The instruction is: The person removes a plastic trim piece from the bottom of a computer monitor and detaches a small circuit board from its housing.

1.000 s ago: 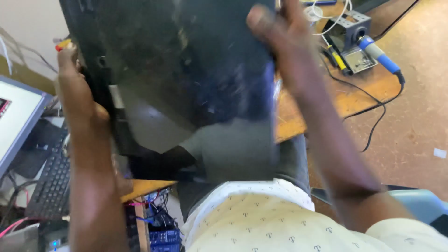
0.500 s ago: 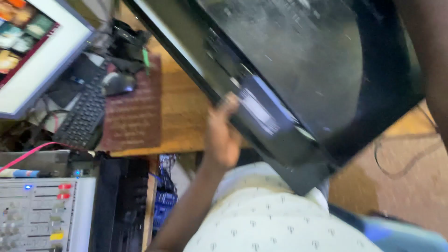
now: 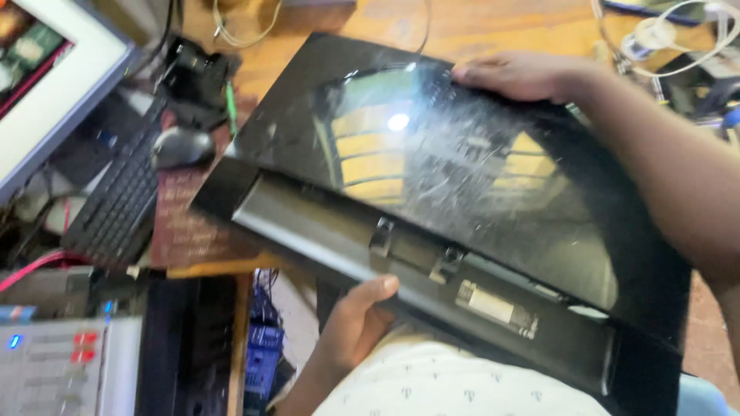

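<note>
My left hand (image 3: 356, 323) is nearest to me, just above my pale patterned shirt (image 3: 432, 385), and it grips the near long edge of the big black panel (image 3: 432, 192) from below, thumb up against the recessed strip with the two small latches (image 3: 412, 250). The panel lies glossy back upward and tilted, its long axis running from far-left of this hand down to near-right, so most of its bulk sits up and to the right of my left hand. Across the panel, at its far edge, my right hand (image 3: 524, 75) is clamped over the rim with fingers curled on top; that hand is the farther one, with the forearm crossing the panel's right end. Left of my left hand, beyond the panel's corner, the wooden table (image 3: 478, 23) carries a dark mouse (image 3: 181, 146) and a black keyboard (image 3: 116, 204), well apart from both hands, with a white-framed screen (image 3: 54, 85) farther left. Past my right hand lie loose white cables (image 3: 663, 35)
</note>
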